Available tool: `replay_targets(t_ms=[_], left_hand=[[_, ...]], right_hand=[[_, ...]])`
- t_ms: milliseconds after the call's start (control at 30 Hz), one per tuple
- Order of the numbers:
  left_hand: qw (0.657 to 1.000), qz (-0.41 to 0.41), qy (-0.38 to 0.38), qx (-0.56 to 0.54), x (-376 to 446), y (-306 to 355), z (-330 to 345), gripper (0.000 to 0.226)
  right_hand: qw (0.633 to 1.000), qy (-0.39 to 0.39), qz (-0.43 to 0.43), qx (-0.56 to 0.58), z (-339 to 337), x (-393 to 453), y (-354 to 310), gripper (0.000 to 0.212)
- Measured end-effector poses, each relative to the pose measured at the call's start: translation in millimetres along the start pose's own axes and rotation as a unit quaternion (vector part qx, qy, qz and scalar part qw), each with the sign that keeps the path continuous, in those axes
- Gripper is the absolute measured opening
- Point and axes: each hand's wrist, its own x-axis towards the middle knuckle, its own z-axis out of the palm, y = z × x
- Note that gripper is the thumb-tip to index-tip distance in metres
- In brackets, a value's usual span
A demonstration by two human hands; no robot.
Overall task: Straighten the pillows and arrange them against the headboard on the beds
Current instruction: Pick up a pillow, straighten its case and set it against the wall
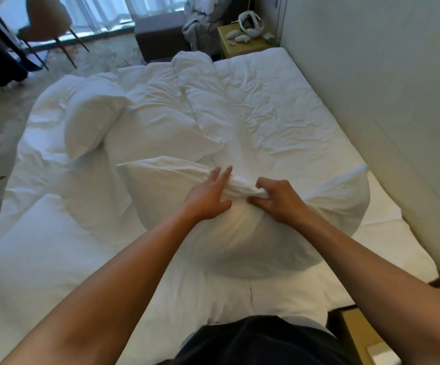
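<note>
both forearms reach forward over the bed (55, 259); the left hand (208, 196) lies with fingers straight on the near pillow (240, 233), while the right hand (276, 198) pinches a bunched fold of its case. the pillow rests mid-mattress beside the wall-side padded panel (371, 101); the right fingertips are buried in cloth, and a second pillow (89, 122) lies farther left.

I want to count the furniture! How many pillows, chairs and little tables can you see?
Pillows: 2 (one held in both hands, one to its left)
Chairs: 1
Bedside tables: 1
Total: 4
</note>
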Motion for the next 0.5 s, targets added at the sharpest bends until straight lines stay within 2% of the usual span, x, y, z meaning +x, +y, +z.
replay_targets(t_ms=[33,133,167,300,400,500], left_hand=[[1.0,0.004,0.006,-0.003,4,-2,-4,0.084],[0.997,0.026,0.066,-0.017,13,-11,-9,0.032],[0.996,0.034,0.08,-0.02,14,-14,-8,0.021],[0.993,0.06,0.096,-0.03,13,-16,-3,0.016],[0.993,0.063,0.099,-0.026,13,-15,-4,0.017],[0.992,0.061,0.105,-0.039,9,-19,-3,0.018]], right_hand=[[1.0,0.01,-0.012,0.008,-4,1,-5,0.026],[0.999,0.047,0.0,-0.027,-13,5,-14,0.033],[0.997,0.054,0.013,-0.053,-16,6,-13,0.033],[0.985,0.027,0.078,-0.151,-29,0,4,0.025],[0.969,-0.012,0.097,-0.226,-40,-7,22,0.034],[0.966,0.02,0.108,-0.234,-49,-16,36,0.028]])
